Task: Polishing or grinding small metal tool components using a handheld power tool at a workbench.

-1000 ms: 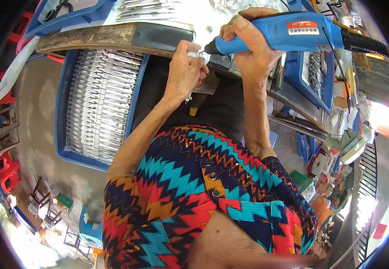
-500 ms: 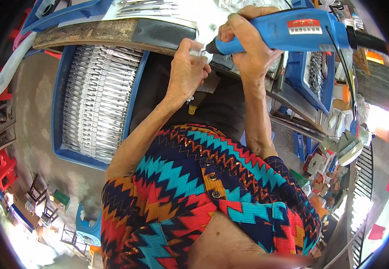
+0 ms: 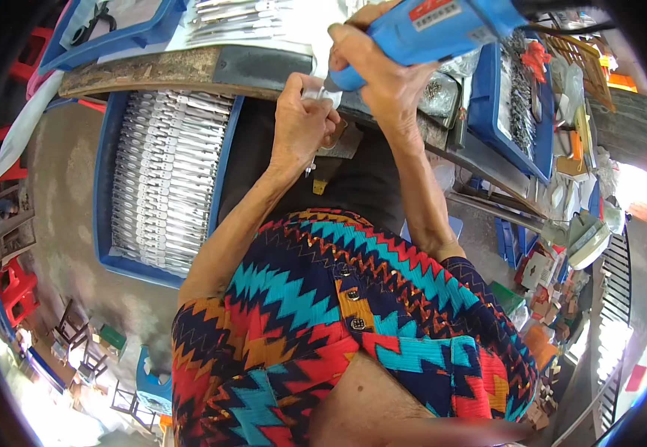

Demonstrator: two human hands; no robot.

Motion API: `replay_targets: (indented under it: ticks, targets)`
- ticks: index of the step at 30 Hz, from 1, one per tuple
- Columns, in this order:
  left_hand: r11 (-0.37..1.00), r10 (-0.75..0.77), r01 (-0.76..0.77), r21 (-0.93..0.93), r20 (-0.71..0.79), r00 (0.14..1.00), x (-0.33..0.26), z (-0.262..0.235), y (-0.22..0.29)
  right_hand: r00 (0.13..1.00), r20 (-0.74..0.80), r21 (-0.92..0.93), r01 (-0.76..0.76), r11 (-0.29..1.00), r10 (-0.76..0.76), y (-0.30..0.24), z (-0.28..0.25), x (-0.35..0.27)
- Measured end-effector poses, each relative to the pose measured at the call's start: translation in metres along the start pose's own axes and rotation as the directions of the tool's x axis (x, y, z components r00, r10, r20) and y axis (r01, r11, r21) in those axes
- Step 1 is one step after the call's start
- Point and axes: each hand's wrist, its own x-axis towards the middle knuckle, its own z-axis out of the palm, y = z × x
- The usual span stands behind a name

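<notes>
My right hand (image 3: 387, 78) wraps round the body of a blue electric screwdriver (image 3: 442, 31), which tilts down to the left over the bench edge. Its dark nose meets a pale, shiny metal part (image 3: 331, 97) pinched in my left hand (image 3: 302, 123). A thin end of silvery metal shows below that hand's wrist; most of the held part is hidden by the fingers. Left of my forearm, a blue tray (image 3: 103, 216) holds rows of slim silver metal parts (image 3: 163, 179). More such parts (image 3: 241, 18) lie on the white bench top.
The worn wooden bench edge (image 3: 141, 73) runs across in front of me. At the right, a blue bin (image 3: 487, 112) holds small dark pieces, next to a clear-lidded box (image 3: 439, 97). Another blue tray (image 3: 137, 33) stands at the upper left. A black cable (image 3: 562, 28) trails off right.
The screwdriver has tilted more steeply, and my right hand has shifted left and slightly up with it. My left hand still holds the metal part at the screwdriver's nose. The whole view has shifted slightly.
</notes>
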Motion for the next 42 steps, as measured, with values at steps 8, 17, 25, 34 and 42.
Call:
replay_targets:
  ticks: [8, 17, 25, 34, 42]
  targets:
    - [0.999, 0.001, -0.001, -0.034, 0.001, 1.000, 0.001, -0.001, 0.000, 0.643, -0.029, 0.546, -0.631, 0.551, 0.765, -0.024, -0.008, 0.007]
    - [0.999, -0.012, 0.012, -0.032, 0.000, 1.000, 0.001, -0.001, 0.002, 0.705, -0.089, 0.588, -0.533, 0.609, 0.704, -0.017, -0.011, 0.001]
    - [0.999, -0.012, 0.012, -0.039, 0.000, 1.000, 0.000, -0.002, 0.002, 0.728, -0.075, 0.610, -0.507, 0.609, 0.681, -0.014, -0.011, -0.001]
    - [0.997, -0.012, 0.013, -0.070, 0.017, 1.000, 0.000, -0.004, 0.000, 0.718, -0.086, 0.585, -0.525, 0.618, 0.691, -0.016, -0.007, 0.001]
    - [0.999, -0.005, 0.005, -0.035, -0.002, 1.000, -0.001, -0.002, 0.002, 0.803, -0.062, 0.401, -0.524, 0.751, 0.593, -0.013, -0.003, -0.004]
